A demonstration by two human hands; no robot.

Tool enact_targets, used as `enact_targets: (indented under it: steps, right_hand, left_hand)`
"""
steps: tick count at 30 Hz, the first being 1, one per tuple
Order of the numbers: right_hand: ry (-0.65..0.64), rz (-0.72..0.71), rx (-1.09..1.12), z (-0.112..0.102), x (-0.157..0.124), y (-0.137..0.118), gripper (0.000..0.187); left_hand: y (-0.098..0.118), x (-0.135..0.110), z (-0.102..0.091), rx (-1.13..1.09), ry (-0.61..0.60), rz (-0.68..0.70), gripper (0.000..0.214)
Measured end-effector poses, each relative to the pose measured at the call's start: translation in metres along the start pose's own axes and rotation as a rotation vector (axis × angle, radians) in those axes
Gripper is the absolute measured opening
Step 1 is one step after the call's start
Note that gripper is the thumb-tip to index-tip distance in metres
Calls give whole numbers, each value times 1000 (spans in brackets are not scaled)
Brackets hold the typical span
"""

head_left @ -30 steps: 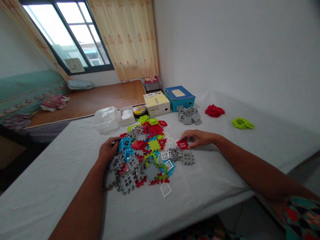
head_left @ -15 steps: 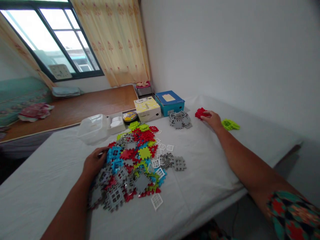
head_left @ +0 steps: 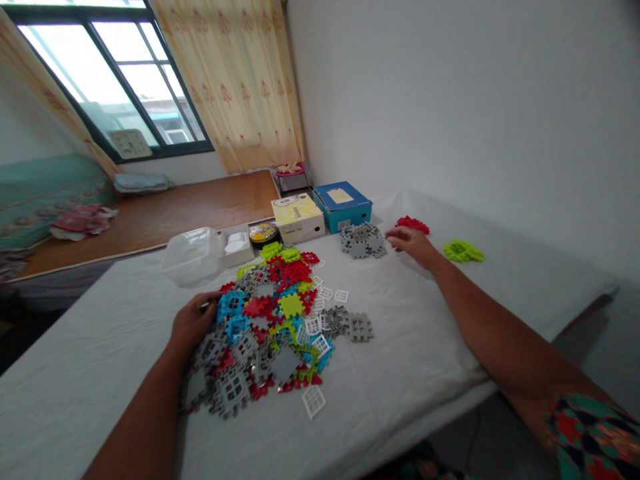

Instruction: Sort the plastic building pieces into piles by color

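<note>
My left hand (head_left: 194, 321) rests at the left edge of a heap of toothed plastic building tiles, touching it beside some blue tiles (head_left: 231, 305). Its fingers stretch forward, partly bent, with no tile visibly gripped. The heap mixes red, grey, blue and lime tiles, such as a grey tile (head_left: 283, 365) and a lime tile (head_left: 291, 306). Over on the right, my right hand (head_left: 413, 244) is open and holds nothing. Just behind it lie red tiles (head_left: 414, 224), partly hidden by the hand. Grey tiles (head_left: 363, 241) form a pile left of its fingertips.
Lime tiles (head_left: 463, 251) lie right of my right hand. White window pieces (head_left: 314, 401) are scattered along the heap's right side. Along the table's back stand a clear plastic tub (head_left: 190, 257), a round tin (head_left: 263, 233), a yellow-and-white box (head_left: 299, 219) and a blue box (head_left: 343, 203).
My right hand has let go of the red tiles, which now lie on the table by the wall, and has drawn slightly toward me. The left hand stays at the heap.
</note>
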State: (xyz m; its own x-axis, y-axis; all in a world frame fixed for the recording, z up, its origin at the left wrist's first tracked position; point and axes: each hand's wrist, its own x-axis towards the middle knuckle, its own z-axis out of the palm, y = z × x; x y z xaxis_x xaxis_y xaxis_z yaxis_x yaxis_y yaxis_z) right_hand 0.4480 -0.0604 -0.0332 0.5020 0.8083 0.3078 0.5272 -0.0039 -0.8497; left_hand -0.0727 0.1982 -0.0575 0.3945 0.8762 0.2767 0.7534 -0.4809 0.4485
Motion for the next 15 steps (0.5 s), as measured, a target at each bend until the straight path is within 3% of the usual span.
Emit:
enact_targets:
  steps: [3, 5, 7, 10, 15]
  right_hand:
    - [-757, -104, -11, 32, -29, -40, 47]
    - [-1017, -198, -99, 52, -49, -63, 54]
    - [-1061, -280, -213, 68, -64, -79, 65]
    - [-1008, -392, -334, 78, -75, -88, 68]
    - [-910, -429, -324, 66, -62, -73, 64]
  left_hand:
    - [2, -1, 0, 3, -8, -23, 42]
    - [3, -2, -1, 0, -19, -26, 43]
    - [3, -3, -1, 0, -26, -20, 44]
    - [2, -3, 0, -2, -27, -17, 45]
    - [-3, -1, 1, -6, -28, -16, 44]
